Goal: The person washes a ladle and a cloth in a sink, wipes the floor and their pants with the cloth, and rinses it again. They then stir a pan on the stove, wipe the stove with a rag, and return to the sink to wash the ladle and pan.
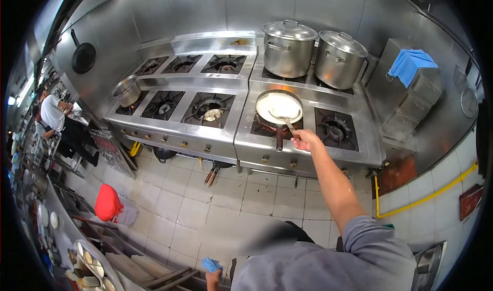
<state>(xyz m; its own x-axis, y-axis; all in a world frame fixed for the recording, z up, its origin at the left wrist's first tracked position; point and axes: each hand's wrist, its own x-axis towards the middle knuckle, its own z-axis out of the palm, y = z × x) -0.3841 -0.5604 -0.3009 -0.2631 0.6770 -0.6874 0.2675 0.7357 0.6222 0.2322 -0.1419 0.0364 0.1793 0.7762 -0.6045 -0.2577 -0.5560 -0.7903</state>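
My right hand (304,140) reaches out over the stove, its fingers closed round the handle of a cooking utensil (290,127). The head of this utensil rests in the creamy white food (282,106) in a frying pan (258,102), and its exact kind is hard to make out. The pan sits on a front burner, a flame glow at its rim, its dark handle (279,139) pointing toward me beside my hand. Down at the bottom, my left hand (212,279) is closed on a bunched blue cloth (211,264), away from the stove.
Two lidded stockpots (290,52) stand behind the pan. A smaller pot (126,92) sits on the far left burner. Pans with handles (210,175) lie under the stove. At left are a red bundle (107,204) and a person in white (52,111). A blue cloth (411,68) hangs at right.
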